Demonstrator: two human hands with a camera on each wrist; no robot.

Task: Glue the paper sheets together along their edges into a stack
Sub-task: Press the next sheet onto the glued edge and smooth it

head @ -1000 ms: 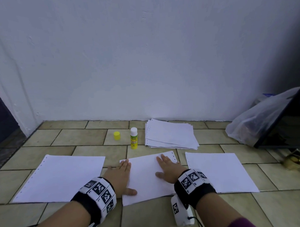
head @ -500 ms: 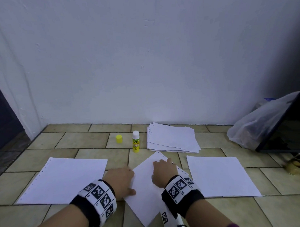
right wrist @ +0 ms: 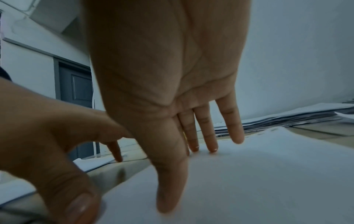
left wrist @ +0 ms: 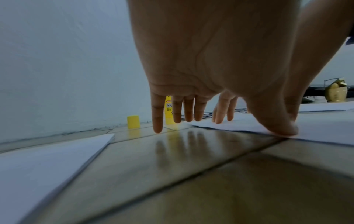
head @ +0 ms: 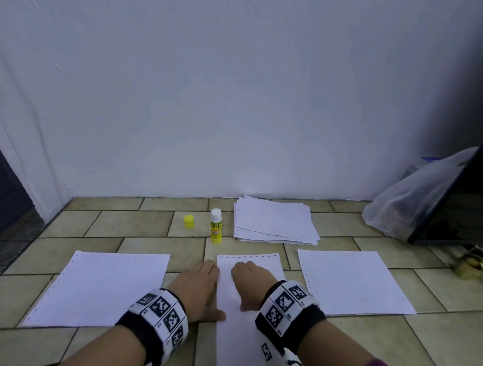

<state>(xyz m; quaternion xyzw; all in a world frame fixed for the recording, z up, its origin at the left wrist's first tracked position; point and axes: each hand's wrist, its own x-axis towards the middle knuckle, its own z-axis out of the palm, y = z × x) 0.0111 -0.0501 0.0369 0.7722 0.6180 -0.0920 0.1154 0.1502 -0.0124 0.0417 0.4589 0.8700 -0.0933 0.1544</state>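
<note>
Hands (head: 196,289) flat beside and on sheet (head: 241,339)

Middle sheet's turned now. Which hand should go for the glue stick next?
Probably the left. The glue stick stands uncapped just beyond the left hand, which touches the middle sheet only at its edge. The right hand lies flat on the sheet and can hold it down.
</note>
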